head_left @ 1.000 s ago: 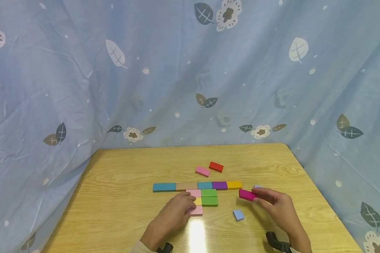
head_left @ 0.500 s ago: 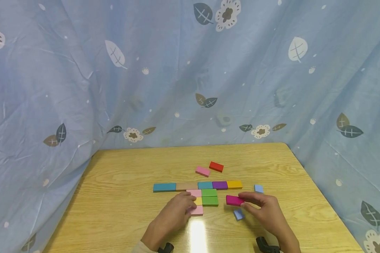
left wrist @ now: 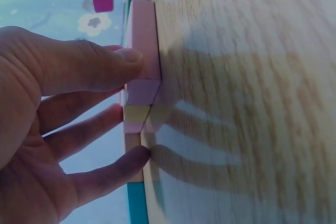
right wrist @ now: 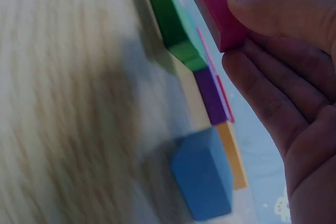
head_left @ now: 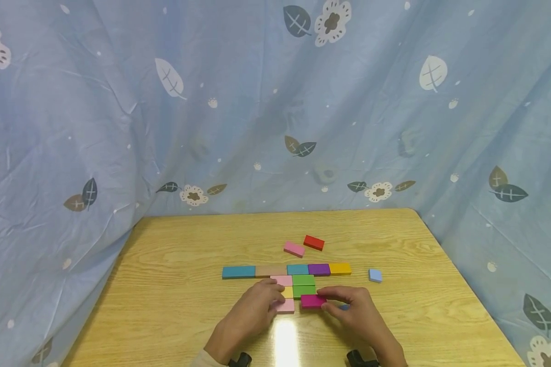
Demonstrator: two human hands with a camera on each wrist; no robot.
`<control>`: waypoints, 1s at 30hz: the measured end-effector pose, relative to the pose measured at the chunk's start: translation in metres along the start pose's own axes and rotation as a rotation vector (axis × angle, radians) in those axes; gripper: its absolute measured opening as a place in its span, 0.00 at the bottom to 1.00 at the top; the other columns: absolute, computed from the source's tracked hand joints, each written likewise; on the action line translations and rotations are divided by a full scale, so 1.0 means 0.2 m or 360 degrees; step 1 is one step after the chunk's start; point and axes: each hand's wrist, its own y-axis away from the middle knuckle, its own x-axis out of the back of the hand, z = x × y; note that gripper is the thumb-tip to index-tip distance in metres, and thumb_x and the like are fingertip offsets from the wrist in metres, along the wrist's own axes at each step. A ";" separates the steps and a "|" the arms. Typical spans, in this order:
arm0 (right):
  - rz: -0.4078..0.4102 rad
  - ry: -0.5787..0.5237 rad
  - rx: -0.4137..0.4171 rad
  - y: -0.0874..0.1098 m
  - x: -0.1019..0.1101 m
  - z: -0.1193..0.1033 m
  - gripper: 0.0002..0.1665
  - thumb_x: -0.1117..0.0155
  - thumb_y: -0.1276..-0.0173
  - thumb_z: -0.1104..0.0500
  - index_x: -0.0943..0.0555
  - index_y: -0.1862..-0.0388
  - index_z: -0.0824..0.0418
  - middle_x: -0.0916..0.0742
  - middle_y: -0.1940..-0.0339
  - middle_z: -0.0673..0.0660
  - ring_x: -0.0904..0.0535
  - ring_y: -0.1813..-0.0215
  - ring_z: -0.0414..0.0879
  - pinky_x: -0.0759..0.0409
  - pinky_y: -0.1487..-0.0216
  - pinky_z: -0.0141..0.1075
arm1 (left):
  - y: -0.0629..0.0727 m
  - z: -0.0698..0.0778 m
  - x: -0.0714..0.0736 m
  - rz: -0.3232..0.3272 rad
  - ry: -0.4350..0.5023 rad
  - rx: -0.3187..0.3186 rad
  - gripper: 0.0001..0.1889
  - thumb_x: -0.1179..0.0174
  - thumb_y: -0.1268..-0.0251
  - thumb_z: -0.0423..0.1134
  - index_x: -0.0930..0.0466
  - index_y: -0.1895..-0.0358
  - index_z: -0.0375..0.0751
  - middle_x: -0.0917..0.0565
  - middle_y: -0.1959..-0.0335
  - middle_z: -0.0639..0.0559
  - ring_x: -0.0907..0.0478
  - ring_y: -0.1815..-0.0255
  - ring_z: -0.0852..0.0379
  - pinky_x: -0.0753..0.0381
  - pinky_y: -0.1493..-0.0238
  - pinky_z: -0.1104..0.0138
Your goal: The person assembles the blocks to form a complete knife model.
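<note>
My right hand (head_left: 355, 308) pinches a magenta block (head_left: 312, 302) by its right end, between thumb and fingers. In the right wrist view the magenta block (right wrist: 215, 11) is raised off the table. It hangs close to the near green block (head_left: 304, 291) and right of the near pink block (head_left: 286, 306). My left hand (head_left: 252, 308) rests on the stacked pink and yellow blocks (head_left: 287, 292), fingers fairly straight. In the left wrist view its thumb presses the nearest pink block (left wrist: 144, 40). A blue block (right wrist: 205, 174) sits below my right hand, mostly hidden in the head view.
Behind the hands runs a row of blocks: long teal (head_left: 239, 272), tan (head_left: 271, 271), short teal (head_left: 297, 269), purple (head_left: 319, 269) and orange (head_left: 340, 268). Loose pink (head_left: 294, 249) and red (head_left: 314, 242) blocks lie farther back. A light blue block (head_left: 375, 276) is at the right.
My right hand has carried the magenta block left and slightly toward me, up close to the green and pink blocks. It now covers most of the near blue block. The left hand has stayed put.
</note>
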 end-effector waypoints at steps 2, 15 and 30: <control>-0.0030 -0.0001 -0.0016 0.00 -0.02 0.00 0.15 0.20 0.28 0.58 0.07 0.44 0.54 0.05 0.46 0.46 0.09 0.41 0.43 0.10 0.40 0.33 | 0.00 0.00 0.00 0.0004 -0.0004 -0.0005 0.08 0.29 0.27 0.31 0.05 0.51 0.45 0.09 0.38 0.50 0.17 0.28 0.44 0.18 0.24 0.51; -0.0029 0.0114 0.0073 -0.02 -0.09 0.03 0.16 0.19 0.31 0.63 0.06 0.46 0.52 0.05 0.48 0.46 0.08 0.43 0.45 0.08 0.41 0.40 | 0.00 0.00 -0.02 0.0012 0.0015 0.0021 0.08 0.29 0.27 0.31 0.05 0.52 0.44 0.09 0.37 0.49 0.18 0.27 0.43 0.16 0.26 0.50; -0.0008 0.0173 0.0157 -0.02 -0.11 0.02 0.19 0.19 0.36 0.70 0.07 0.47 0.55 0.04 0.49 0.48 0.07 0.46 0.44 0.07 0.42 0.41 | 0.00 0.02 -0.03 0.0049 -0.0024 0.0009 0.09 0.29 0.28 0.29 0.06 0.51 0.44 0.09 0.37 0.49 0.18 0.26 0.42 0.16 0.26 0.50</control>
